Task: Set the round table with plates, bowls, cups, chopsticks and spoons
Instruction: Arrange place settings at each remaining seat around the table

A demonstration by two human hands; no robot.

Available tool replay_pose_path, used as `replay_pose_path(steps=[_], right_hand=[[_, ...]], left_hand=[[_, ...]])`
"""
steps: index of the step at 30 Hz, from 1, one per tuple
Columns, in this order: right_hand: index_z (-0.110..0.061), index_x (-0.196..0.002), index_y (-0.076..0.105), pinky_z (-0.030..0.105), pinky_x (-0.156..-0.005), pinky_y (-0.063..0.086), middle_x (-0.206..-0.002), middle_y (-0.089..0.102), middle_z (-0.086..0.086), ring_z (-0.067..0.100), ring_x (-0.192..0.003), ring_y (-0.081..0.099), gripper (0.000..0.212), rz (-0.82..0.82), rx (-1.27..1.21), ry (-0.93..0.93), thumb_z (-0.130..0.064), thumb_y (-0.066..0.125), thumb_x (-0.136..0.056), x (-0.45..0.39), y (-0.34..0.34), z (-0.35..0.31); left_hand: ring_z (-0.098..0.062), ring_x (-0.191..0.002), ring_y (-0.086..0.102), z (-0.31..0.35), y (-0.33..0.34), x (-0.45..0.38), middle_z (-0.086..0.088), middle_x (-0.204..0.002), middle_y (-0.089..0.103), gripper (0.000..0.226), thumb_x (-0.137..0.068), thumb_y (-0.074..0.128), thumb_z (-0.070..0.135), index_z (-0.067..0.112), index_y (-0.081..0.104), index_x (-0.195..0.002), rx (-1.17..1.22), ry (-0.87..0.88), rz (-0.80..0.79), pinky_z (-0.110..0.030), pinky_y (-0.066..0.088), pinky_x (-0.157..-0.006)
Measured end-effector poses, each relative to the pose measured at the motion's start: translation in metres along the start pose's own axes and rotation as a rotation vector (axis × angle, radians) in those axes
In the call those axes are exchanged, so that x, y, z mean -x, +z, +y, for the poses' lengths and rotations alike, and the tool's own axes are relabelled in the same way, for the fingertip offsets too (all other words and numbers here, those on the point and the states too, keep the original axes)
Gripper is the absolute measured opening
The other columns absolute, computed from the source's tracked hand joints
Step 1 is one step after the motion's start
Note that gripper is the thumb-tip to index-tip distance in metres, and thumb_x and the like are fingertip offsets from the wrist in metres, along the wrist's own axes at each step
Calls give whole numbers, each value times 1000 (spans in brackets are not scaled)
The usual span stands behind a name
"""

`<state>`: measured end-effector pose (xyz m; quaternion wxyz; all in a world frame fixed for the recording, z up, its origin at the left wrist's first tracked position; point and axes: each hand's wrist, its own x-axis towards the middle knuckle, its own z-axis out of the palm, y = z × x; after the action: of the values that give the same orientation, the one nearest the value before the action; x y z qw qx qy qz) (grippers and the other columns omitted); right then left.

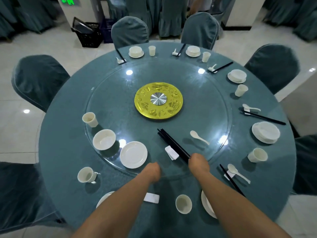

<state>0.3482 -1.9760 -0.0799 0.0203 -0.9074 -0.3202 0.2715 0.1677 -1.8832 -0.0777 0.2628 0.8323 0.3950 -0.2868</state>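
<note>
Right hand pinched the black chopsticks on the glass turntable, left hand's grip unclear; next, probably carrying them to an unfinished setting.

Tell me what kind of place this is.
Probably a restaurant banquet hall. A large round table carries a glass turntable, cloth-covered chairs ring it, and repeated settings of plates, cups and chopsticks line the edge.
</note>
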Motion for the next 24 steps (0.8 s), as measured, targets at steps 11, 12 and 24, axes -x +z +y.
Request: replay_pose_path(steps=[11, 12, 24], right_hand=[[-5, -106, 61, 36, -83, 52, -114, 59, 12, 31, -100, 62, 17, -30, -12, 58, -7, 49, -93, -50, 13, -5], [-5, -107, 61, 36, -84, 52, -115, 59, 13, 31, -102, 61, 17, -36, -8, 56, -7, 51, -94, -52, 15, -6], [-4, -115, 58, 37, -89, 48, -122, 56, 14, 31, -110, 58, 20, -55, 0, 31, -9, 52, -96, -63, 28, -9]], left_hand=[[-33, -150, -8, -4, 15, -46, -9, -162, -18, 70, -95, 41, 0, 18, 12, -156, -247, 28, -104, -47, 30, -116], [-33, -150, -8, -4, 15, -49, -8, -162, -18, 70, -95, 40, 0, 18, 13, -156, -240, 25, -107, -48, 31, -115], [-33, -150, -10, -12, 23, -55, -8, -161, -21, 76, -94, 46, 3, 20, 7, -157, -264, 68, -131, -44, 25, -119]])
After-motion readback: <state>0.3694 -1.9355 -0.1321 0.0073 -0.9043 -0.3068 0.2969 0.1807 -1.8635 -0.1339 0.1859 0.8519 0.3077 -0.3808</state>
